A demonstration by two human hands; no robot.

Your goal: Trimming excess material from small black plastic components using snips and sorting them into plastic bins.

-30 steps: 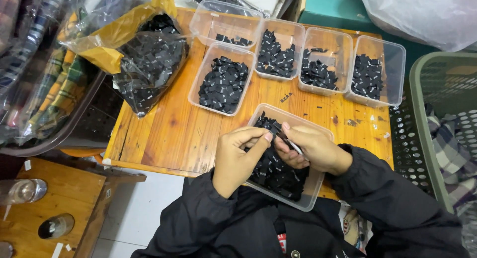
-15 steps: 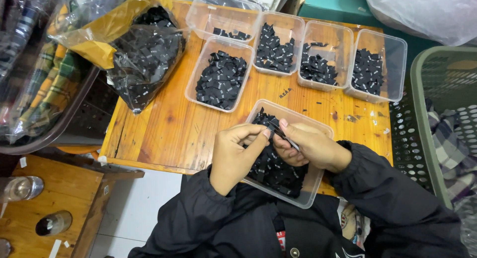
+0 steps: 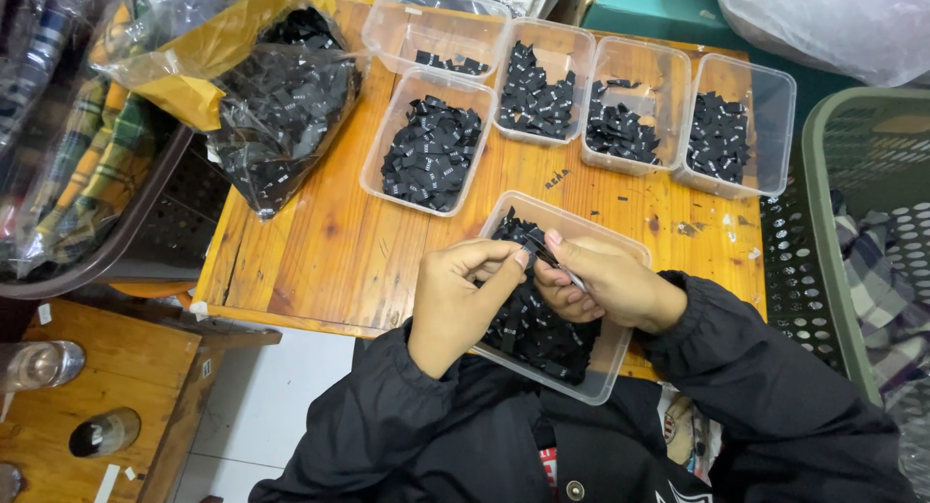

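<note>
Small wooden table (image 3: 320,261) in a cramped workspace, plastic baskets on both sides, a green one (image 3: 852,232) at right holding plaid cloth. Five clear tubs in a rough row at the far edge: near-empty tub (image 3: 436,28), then tubs of black tags (image 3: 431,152), (image 3: 538,91), (image 3: 625,125), (image 3: 727,135). Clear bag of more black tags (image 3: 281,106) lying at the table's left, yellow bag (image 3: 203,62) over it. Nearest tub (image 3: 620,367) half off the near table edge, against the black jacket (image 3: 465,435), full of loose tags. Both hands over that tub: left hand (image 3: 455,299) pinched shut on a small black tag (image 3: 533,246), thumb and forefinger meeting at its tip; right hand (image 3: 601,285) curled closed around the same tag or a thin bunch of them, exact grip hidden by the fingers. Step in hand, by the look: separating or checking one tag from the bunch held between the two hands. Next move probably calls for a clean pull-apart with the fingertips, then a reach across to one of the far tubs without knocking the overhanging tub. Versus half a second back: hands in nearly the same pinch, same spot over the tub; view shifted slightly, tubs and bags unmoved.
</note>
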